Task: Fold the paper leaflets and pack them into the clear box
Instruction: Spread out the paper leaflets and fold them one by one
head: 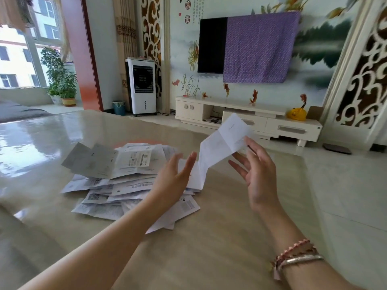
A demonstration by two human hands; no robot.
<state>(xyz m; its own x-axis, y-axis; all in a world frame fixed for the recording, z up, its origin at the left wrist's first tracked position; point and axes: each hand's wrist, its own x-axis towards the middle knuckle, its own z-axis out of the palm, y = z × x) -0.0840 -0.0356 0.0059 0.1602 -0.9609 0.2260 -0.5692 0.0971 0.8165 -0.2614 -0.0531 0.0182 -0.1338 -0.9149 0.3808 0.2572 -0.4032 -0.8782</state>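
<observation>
A long white leaflet (222, 143) with several cross creases hangs unfolded in the air above the table. My right hand (259, 176) pinches its upper end between thumb and forefinger, with the other fingers spread. My left hand (173, 181) is beside the leaflet's lower end with straight fingers; whether it touches the paper is unclear because of blur. A loose pile of printed leaflets (117, 185) lies on the table under and left of my left hand. No clear box shows in this view.
The glossy beige table (209, 237) stretches from the near edge of the view to its far rim beyond the pile. Past it are the tiled floor (345, 185), a low white TV cabinet (272, 122) and a white air cooler (143, 86) by the wall.
</observation>
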